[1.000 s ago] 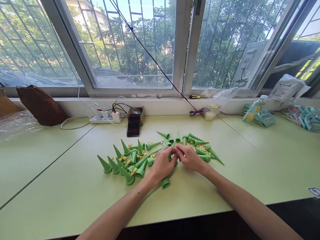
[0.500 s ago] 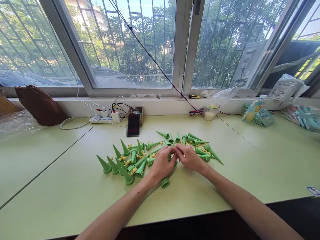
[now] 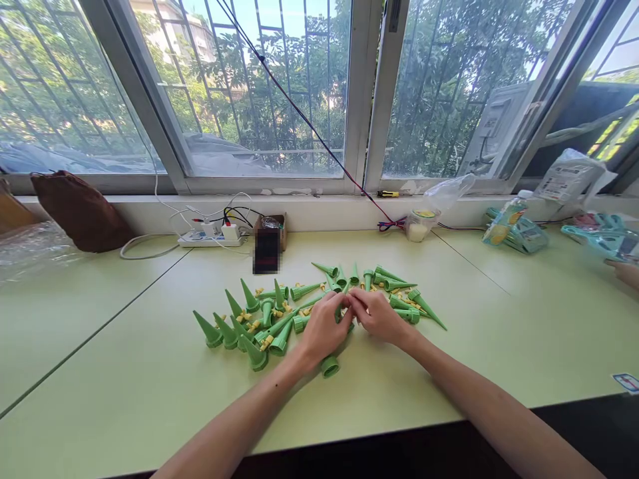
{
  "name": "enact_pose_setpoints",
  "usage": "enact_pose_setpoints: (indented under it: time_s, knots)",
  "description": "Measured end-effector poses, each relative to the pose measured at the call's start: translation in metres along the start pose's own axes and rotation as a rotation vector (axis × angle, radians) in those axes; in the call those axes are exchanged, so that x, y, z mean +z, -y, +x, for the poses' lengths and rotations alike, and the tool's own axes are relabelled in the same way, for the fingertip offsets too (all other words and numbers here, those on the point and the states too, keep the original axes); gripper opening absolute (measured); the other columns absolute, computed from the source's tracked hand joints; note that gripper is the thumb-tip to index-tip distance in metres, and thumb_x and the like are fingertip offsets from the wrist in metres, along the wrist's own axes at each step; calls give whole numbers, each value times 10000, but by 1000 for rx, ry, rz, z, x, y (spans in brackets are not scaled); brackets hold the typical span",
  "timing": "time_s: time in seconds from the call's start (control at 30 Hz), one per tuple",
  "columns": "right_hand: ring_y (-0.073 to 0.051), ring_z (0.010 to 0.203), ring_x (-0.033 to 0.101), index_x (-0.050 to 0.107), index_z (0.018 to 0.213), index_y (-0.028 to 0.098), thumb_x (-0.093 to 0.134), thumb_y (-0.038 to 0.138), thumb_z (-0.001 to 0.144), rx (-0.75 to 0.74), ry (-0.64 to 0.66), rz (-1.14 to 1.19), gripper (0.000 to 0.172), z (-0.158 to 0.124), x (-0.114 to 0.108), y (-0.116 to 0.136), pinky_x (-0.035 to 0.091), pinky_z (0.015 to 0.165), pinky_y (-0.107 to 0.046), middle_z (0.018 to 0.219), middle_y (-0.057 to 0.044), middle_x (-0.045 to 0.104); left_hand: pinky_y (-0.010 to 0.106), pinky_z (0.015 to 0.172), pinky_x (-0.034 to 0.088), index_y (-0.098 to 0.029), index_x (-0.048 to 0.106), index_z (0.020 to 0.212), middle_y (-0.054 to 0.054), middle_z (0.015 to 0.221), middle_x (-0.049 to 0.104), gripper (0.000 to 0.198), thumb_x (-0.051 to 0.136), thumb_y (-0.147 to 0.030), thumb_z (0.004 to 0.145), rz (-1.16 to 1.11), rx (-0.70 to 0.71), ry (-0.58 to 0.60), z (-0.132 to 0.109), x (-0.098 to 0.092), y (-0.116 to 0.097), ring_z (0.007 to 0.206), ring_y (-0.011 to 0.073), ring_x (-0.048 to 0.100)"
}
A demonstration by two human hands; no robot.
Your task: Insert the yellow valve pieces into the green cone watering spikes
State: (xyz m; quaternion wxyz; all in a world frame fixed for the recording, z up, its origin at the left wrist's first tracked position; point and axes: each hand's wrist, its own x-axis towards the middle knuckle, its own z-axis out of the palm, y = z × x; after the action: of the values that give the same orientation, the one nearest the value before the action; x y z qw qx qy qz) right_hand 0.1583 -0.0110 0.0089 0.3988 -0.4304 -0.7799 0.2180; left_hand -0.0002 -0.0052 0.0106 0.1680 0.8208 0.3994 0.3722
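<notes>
Left grip point(image 3: 322, 329) and right grip point(image 3: 378, 317) met at the fingertips in the head view, my bare forearms point(image 3: 257, 407) angling inward. The left curled round a green cone point(image 3: 346, 287), mostly hidden, its slim tip showing; what the right's bunched fingers held, I couldn't tell. Similar green cones point(image 3: 206, 329) and yellow pieces point(image 3: 267, 342) surrounded us on the table point(image 3: 499, 339).

Head-worn camera, sole view, peering forward and down across tabletop point(image 3: 479, 339); left hand point(image 3: 323, 326) and right hand point(image 3: 380, 317) near centre, windows point(image 3: 279, 86) beyond, filling upper part.
</notes>
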Motion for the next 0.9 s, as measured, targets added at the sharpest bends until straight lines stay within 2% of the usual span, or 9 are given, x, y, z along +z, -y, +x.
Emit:
enact_pose_setpoints:
  time_s: [0.9]
  knots:
    - [-114, 526, 394, 385, 711, 210, 390, 194, 966, -13, 5, -23, 255, 0, 0, 1, 312, 560, -240, 600, 38, 458, 281, 700, 417, -180, 568, 790, 23, 817, 602, 104, 490, -170, 858, 5, -20, 19, 0, 0, 1, 769, 161, 541]
